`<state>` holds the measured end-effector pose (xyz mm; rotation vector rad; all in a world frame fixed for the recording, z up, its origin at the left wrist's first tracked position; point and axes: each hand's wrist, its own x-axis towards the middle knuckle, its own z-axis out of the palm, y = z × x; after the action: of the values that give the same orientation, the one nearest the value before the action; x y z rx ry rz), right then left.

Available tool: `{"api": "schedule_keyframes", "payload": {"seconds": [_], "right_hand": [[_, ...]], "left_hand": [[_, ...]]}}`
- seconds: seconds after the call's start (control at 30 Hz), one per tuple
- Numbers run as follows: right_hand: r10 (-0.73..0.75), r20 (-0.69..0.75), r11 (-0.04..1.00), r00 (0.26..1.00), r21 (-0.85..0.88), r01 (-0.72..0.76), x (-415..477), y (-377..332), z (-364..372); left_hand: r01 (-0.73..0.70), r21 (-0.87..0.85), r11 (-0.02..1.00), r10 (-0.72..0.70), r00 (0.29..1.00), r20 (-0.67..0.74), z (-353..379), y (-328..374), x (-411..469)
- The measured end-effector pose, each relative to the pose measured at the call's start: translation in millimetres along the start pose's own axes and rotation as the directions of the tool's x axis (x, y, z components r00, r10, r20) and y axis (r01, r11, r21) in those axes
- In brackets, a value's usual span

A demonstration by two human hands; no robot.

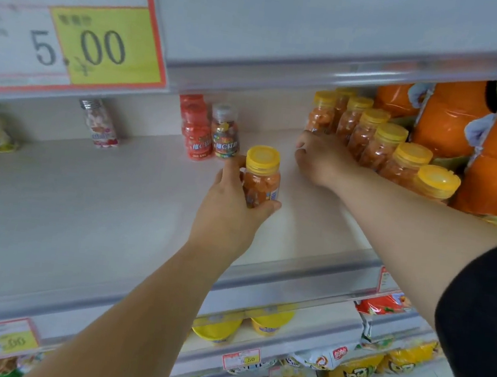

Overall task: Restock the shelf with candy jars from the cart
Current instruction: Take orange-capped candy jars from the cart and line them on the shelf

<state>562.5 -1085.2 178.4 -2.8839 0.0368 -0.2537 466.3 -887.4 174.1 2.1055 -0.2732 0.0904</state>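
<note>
My left hand [232,211] grips a clear candy jar [262,176] with a yellow lid and orange sweets, held upright just above the white shelf [115,204] near its middle. My right hand [324,160] reaches deep into the shelf, fingers curled at the foot of the rearmost jar [320,116] of a row of several matching yellow-lidded jars [382,141]. That row runs from the back toward the front along the shelf's right side. The rear jar's base is hidden behind my hand. No cart is in view.
A red bottle [194,126] and a multicoloured candy bottle [225,133] stand at the back centre, a pink-white bottle [99,125] further left. Orange bags [452,124] fill the right end. A price sign [73,32] hangs overhead. Snack bags [381,315] fill lower shelves.
</note>
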Motion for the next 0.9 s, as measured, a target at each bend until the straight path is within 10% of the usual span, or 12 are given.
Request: {"api": "schedule_keyframes", "payload": {"seconds": [0.63, 0.9], "right_hand": [[0.035, 0.003, 0.993, 0.999, 0.113, -0.035, 19.2, 4.2, 7.5], [-0.061, 0.078, 0.896, 0.995, 0.444, 0.020, -113.5, -27.9, -28.0]], "left_hand": [[0.009, 0.019, 1.000, -0.010, 1.000, 0.010, -0.1, 0.5, -0.8], [0.080, 0.035, 0.996, -0.085, 0.980, 0.182, -12.9, 13.9, -4.7]]}}
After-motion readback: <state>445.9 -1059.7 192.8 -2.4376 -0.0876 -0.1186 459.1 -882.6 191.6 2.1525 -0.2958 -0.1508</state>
